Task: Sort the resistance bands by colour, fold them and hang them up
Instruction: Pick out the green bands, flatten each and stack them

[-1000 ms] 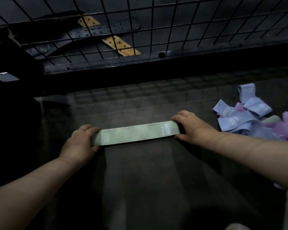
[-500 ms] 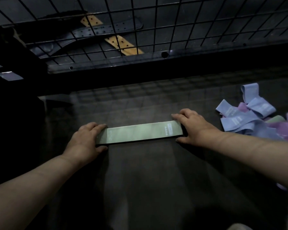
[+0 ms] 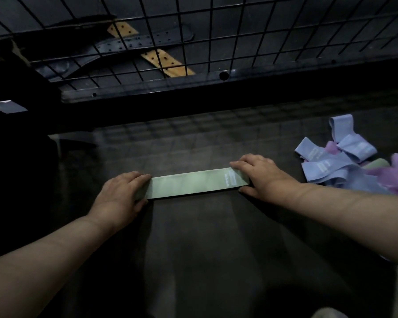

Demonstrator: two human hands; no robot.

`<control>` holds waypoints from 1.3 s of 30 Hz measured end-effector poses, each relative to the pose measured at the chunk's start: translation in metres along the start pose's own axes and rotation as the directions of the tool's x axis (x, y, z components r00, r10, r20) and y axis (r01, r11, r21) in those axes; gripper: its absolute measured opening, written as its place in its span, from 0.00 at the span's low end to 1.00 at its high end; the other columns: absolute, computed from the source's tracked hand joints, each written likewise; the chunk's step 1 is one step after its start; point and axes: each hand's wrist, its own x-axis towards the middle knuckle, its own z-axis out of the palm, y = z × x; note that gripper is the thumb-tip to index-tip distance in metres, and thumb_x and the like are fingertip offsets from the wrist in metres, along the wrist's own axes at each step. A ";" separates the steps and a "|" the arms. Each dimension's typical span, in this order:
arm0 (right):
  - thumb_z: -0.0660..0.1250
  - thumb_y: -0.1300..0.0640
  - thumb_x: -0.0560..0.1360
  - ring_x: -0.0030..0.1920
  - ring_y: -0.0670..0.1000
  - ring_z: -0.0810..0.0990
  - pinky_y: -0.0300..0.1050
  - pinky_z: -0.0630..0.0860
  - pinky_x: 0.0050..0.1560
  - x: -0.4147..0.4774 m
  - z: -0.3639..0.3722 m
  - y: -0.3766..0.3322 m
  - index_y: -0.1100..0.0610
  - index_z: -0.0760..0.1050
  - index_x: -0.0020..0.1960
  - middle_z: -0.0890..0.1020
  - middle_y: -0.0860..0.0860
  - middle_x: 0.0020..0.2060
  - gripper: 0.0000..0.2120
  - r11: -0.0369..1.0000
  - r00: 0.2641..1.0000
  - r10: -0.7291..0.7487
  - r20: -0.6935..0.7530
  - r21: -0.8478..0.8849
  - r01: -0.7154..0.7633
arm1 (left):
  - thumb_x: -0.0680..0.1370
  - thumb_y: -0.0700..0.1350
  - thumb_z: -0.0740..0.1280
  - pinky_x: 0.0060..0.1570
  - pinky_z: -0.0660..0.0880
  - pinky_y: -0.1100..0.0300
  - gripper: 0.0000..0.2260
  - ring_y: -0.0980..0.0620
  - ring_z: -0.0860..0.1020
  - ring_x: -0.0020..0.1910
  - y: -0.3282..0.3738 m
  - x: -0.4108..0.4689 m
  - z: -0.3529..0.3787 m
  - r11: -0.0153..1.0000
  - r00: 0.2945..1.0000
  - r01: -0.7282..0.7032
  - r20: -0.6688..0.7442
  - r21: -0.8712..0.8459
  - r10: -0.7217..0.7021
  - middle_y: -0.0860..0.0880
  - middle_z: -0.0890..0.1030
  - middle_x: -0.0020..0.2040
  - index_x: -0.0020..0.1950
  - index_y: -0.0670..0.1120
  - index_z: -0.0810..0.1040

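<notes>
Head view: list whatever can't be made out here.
- green band: left end under the left hand, right end partly under the right hand.
- white label: print too small and blurred.
- band pile: cut off by the right edge; count unknowable.

No text, number or brand can be read. The green resistance band has a white printed patch with a row of dots at its 3 o'clock end, the lettering too small to read. The blue bands at 3 o'clock carry white print, also too blurred to read.
</notes>
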 end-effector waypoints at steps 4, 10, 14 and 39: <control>0.65 0.38 0.75 0.74 0.54 0.59 0.52 0.56 0.74 -0.012 0.004 0.006 0.49 0.60 0.77 0.61 0.53 0.74 0.35 1.000 0.994 0.031 -0.101 0.005 -0.031 | 0.69 0.60 0.69 0.66 0.68 0.46 0.34 0.43 0.71 0.69 0.010 -0.003 -0.001 0.996 0.998 -0.036 -0.039 0.085 0.039 0.45 0.73 0.70 0.72 0.49 0.72; 0.72 0.53 0.71 0.76 0.63 0.52 0.64 0.49 0.71 -0.057 0.021 0.057 0.53 0.66 0.73 0.57 0.61 0.75 0.33 0.933 0.896 0.316 -0.312 -0.070 -0.353 | 0.73 0.59 0.55 0.68 0.64 0.48 0.29 0.44 0.69 0.70 0.070 0.006 -0.008 0.991 0.990 -0.115 -0.092 -0.065 0.109 0.46 0.71 0.72 0.70 0.48 0.74; 0.68 0.47 0.73 0.76 0.63 0.49 0.63 0.51 0.72 -0.095 0.026 0.097 0.47 0.60 0.75 0.51 0.59 0.76 0.33 0.753 0.730 0.649 -0.214 0.041 -0.657 | 0.75 0.54 0.58 0.67 0.68 0.50 0.25 0.45 0.73 0.68 0.130 0.015 -0.015 0.940 0.946 -0.313 -0.134 -0.133 0.296 0.46 0.72 0.72 0.69 0.47 0.75; 0.65 0.65 0.74 0.65 0.58 0.73 0.48 0.67 0.67 -0.143 -0.038 0.204 0.57 0.77 0.65 0.75 0.56 0.65 0.20 0.814 0.822 0.511 -0.253 0.450 -0.367 | 0.78 0.36 0.64 0.37 0.82 0.50 0.10 0.43 0.82 0.46 0.376 0.113 -0.048 0.426 0.969 0.209 0.245 -0.880 0.032 0.41 0.81 0.50 0.54 0.49 0.76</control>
